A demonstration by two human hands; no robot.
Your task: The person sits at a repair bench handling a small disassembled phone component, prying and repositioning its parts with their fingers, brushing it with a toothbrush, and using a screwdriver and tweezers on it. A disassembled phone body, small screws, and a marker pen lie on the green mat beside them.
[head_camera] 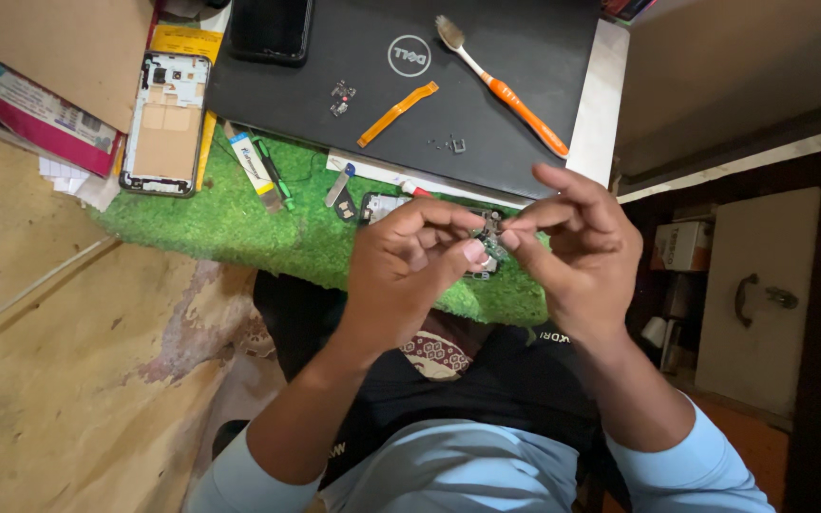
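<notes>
Pinching a small circuit board (490, 239) between both hands (409, 266) (577, 249), they could drop it onto the green mat (239, 228) if fingers slip.

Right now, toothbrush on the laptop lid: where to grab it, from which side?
Probably the orange handle of the toothbrush, near its middle, coming straight down from above. It lies flat and diagonal on the closed laptop, bristles toward the far side, with bare lid on both sides of the handle. The white neck looks thinner, likely harder to pinch.
</notes>
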